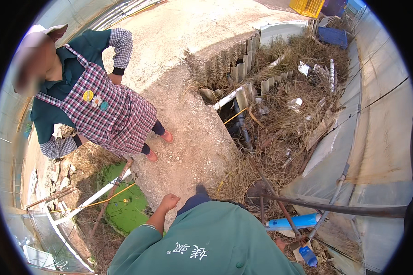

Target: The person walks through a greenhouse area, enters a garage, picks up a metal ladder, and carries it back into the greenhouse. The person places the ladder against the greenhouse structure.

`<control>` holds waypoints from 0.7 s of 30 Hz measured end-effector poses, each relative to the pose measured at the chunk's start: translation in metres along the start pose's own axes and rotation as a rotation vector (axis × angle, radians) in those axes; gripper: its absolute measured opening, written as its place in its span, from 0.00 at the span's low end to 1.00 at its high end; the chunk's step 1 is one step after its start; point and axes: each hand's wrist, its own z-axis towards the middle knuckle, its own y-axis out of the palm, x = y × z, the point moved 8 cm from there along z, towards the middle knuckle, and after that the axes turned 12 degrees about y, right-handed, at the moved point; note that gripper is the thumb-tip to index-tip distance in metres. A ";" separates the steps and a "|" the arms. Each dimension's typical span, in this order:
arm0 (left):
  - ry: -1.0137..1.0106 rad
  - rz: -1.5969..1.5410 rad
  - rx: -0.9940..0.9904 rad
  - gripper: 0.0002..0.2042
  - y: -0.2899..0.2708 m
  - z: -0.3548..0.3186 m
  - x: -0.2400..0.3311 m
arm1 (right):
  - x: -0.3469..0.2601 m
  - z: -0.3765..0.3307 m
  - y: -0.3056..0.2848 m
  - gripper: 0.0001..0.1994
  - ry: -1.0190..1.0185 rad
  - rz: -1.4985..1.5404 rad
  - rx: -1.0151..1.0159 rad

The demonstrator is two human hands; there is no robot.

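My left hand [170, 202] hangs beside my left hip, over the concrete path [183, 133]. Its fingers are curled in and no object shows in them. On the other side of my green shirt [202, 238], a small patch of skin, seemingly my right hand [280, 243], shows at the shirt's edge; its fingers cannot be made out. Near that patch lie a blue plastic bottle [308, 256] and a long blue cylinder [293, 222], both apart from it as far as I can see.
A person in a checked apron [110, 110] stands at the left, hands on hips. A pit of green water [124, 201] with white pipes [92, 201] borders the path. On the right are dry weeds [284, 133], a dark hole, rusty poles [280, 204] and plastic sheeting [376, 137].
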 end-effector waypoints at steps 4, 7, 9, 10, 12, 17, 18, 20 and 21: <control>0.239 0.374 0.066 0.17 -0.067 0.069 0.059 | -0.089 -0.038 0.165 0.19 -0.740 -0.435 -0.160; 0.304 0.224 0.069 0.15 -0.094 0.110 0.103 | -0.171 -0.068 0.227 0.18 -0.701 -0.366 -0.269; 0.361 0.158 0.055 0.13 -0.099 0.132 0.132 | -0.230 -0.098 0.241 0.15 -0.456 -0.254 -0.343; 0.352 0.110 0.070 0.13 -0.101 0.142 0.142 | -0.260 -0.113 0.246 0.14 -0.360 -0.153 -0.406; 0.302 0.101 -0.001 0.13 -0.094 0.159 0.155 | -0.318 -0.133 0.257 0.14 -0.317 -0.123 -0.410; 0.393 0.284 -0.066 0.13 -0.098 0.180 0.182 | -0.423 -0.123 0.327 0.13 -0.276 -0.188 -0.437; 0.359 0.145 0.014 0.14 -0.111 0.180 0.182 | -0.440 -0.123 0.345 0.14 -0.248 -0.223 -0.429; 0.243 0.122 0.059 0.14 -0.133 0.180 0.179 | -0.481 -0.142 0.385 0.14 -0.317 -0.389 -0.463; 0.210 0.102 0.104 0.15 -0.146 0.180 0.181 | -0.498 -0.155 0.404 0.14 -0.312 -0.486 -0.485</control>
